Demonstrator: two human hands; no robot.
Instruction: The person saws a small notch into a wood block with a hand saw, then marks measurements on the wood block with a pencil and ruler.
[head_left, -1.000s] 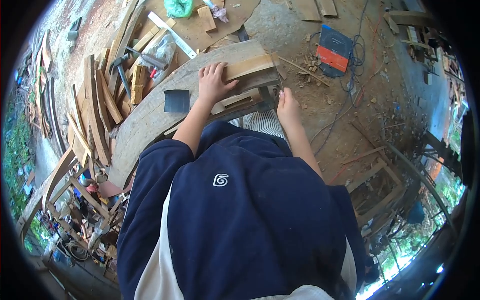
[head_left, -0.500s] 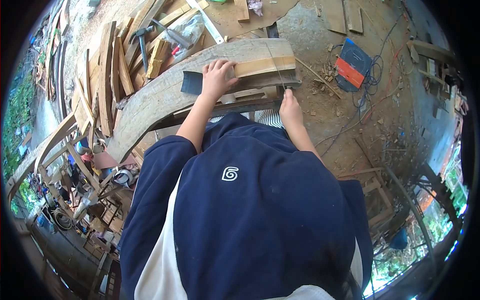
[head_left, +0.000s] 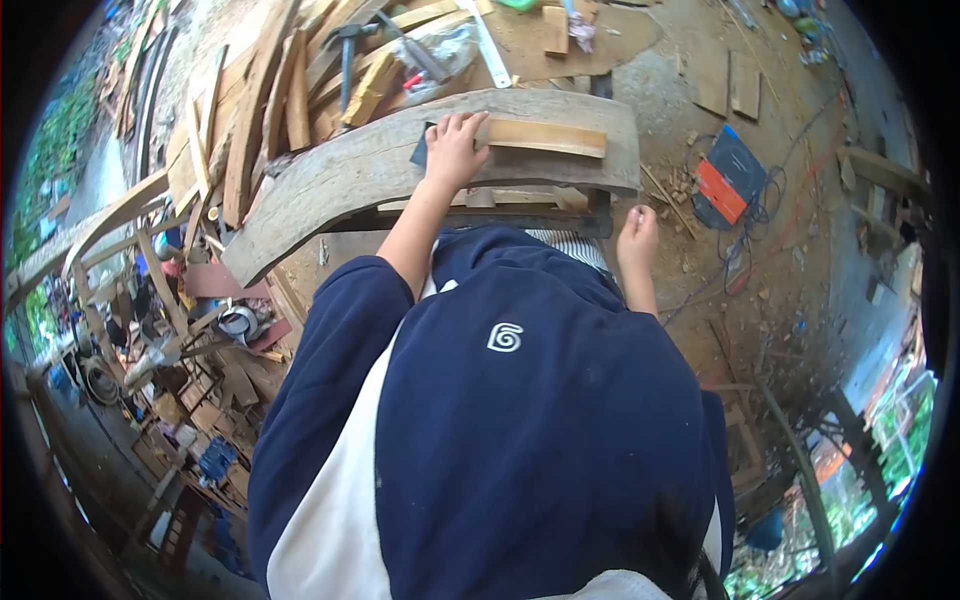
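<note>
My left hand [head_left: 455, 152] is closed over the left part of a light wooden strip [head_left: 550, 138], with fingers across its top. The strip lies on a broad, curved, weathered plank [head_left: 340, 165]. A dark blue-black end piece [head_left: 419, 146] sticks out to the left of that hand; whether it belongs to the strip is hidden. Off the plank's right end, my right hand [head_left: 637, 245] hangs over the floor with its fingers curled together. What it holds, if anything, is too small to make out.
Beyond the plank lie a hammer [head_left: 347, 62], a white straightedge [head_left: 486, 48], a plastic bag [head_left: 450, 60] and stacked timber [head_left: 262, 110]. An orange-and-black flat box [head_left: 730, 175] with cables rests on the floor at right. Clutter [head_left: 235, 325] fills the left side.
My right hand has come away from the strip's right end, toward the right and down. The thin line that crossed the strip is no longer visible. The strip now lies flatter, and the view has shifted.
</note>
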